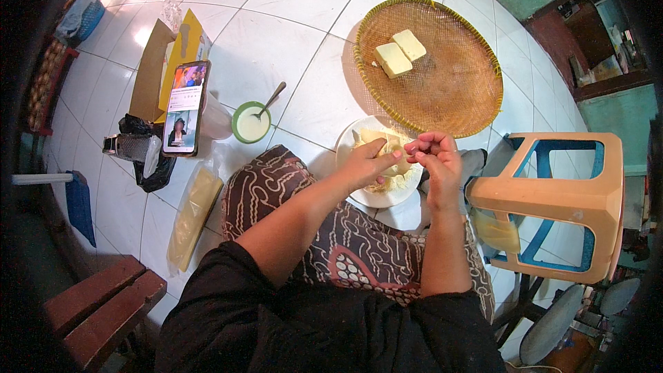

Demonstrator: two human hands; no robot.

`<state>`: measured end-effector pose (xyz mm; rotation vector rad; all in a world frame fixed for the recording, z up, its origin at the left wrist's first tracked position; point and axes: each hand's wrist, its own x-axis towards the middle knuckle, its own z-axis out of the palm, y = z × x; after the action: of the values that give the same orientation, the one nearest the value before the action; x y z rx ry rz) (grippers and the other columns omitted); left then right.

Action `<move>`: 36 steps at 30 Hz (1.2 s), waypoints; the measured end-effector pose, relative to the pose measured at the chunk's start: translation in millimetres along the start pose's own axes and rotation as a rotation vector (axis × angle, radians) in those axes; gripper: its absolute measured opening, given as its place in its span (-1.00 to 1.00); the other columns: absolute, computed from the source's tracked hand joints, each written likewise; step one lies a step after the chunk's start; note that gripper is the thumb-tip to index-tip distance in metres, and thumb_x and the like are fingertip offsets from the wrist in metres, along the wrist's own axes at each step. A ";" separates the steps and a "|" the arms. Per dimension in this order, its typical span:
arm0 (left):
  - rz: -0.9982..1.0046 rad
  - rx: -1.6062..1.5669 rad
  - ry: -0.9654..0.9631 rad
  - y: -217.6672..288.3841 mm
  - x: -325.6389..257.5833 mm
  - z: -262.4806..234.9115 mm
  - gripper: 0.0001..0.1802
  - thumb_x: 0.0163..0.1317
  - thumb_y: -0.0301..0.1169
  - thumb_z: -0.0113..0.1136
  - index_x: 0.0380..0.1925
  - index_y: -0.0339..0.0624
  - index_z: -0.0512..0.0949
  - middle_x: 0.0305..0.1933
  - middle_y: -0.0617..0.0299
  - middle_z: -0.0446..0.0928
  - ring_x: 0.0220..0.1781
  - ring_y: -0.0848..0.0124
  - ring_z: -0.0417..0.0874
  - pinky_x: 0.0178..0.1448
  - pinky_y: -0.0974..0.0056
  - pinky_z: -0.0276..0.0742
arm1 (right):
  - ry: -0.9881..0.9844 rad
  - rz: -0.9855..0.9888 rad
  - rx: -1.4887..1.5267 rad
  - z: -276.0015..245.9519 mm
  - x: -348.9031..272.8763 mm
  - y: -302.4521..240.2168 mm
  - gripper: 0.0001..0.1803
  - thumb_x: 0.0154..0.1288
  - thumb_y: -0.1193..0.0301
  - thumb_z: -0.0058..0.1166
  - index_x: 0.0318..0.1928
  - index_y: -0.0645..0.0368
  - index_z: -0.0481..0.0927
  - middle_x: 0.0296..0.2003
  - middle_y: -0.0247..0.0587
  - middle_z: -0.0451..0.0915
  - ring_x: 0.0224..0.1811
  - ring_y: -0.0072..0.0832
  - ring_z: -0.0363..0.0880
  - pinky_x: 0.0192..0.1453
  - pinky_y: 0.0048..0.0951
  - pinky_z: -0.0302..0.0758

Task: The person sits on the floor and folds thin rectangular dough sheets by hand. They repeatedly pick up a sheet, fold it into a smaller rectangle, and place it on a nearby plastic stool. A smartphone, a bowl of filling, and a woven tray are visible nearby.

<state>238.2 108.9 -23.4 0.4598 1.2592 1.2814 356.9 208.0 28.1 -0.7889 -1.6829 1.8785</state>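
Over a white plate (376, 197) dusted with pale yellow crumbs, my left hand (369, 164) is closed on a pale yellow piece (392, 155), thumb on its top. What the piece is made of is hard to tell. Beside it, my right hand (436, 160) is raised with thumb and fingertips pinched together; whether anything small sits between them cannot be made out. Behind the plate lies a round woven bamboo tray (449, 83) with a yellow-green rim. Two pale yellow blocks (394, 61) rest on it, side by side.
Left of my knees stand a green bowl (242, 124) of white liquid with a spoon (273, 97), a propped phone (185, 107), a cardboard box (153, 72) and a long plastic-wrapped yellow pack (195, 217). An orange and blue plastic stool (545, 197) lies tipped at my right.
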 end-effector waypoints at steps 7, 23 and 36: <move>0.213 0.321 0.018 -15.6 4.1 -3.6 -0.35 -0.03 -0.36 0.31 0.08 -0.23 0.27 -0.15 0.14 0.49 -0.16 0.37 0.52 -0.10 0.32 0.44 | -0.060 0.002 -0.261 -5.1 -3.2 3.4 -0.74 0.01 0.69 -0.16 -0.23 0.25 0.39 -0.34 -0.23 0.51 -0.27 -0.56 0.48 -0.14 -0.55 0.41; 0.082 0.132 -0.219 -19.1 7.1 -4.9 -0.68 0.18 -0.34 0.10 -0.08 -0.15 0.35 -0.26 0.27 0.51 -0.35 0.54 0.54 -0.37 0.45 0.45 | -0.182 0.151 -0.022 7.9 -9.6 -5.0 -0.73 0.02 0.71 -0.23 -0.22 0.24 0.34 -0.38 -0.24 0.47 -0.31 -0.57 0.46 -0.15 -0.53 0.44; 0.243 0.235 -0.234 -9.4 -4.1 -3.9 -0.40 -0.01 -0.48 0.23 0.07 -0.21 0.23 -0.20 0.21 0.46 -0.15 0.40 0.46 -0.10 0.35 0.38 | -0.096 0.101 -0.196 0.6 -7.3 -4.6 -0.76 0.04 0.70 -0.21 -0.23 0.25 0.35 -0.39 -0.29 0.46 -0.33 -0.62 0.42 -0.17 -0.60 0.37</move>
<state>239.9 101.1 -30.8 0.9283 1.1842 1.2420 361.6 203.0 33.4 -0.8886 -1.9430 1.8639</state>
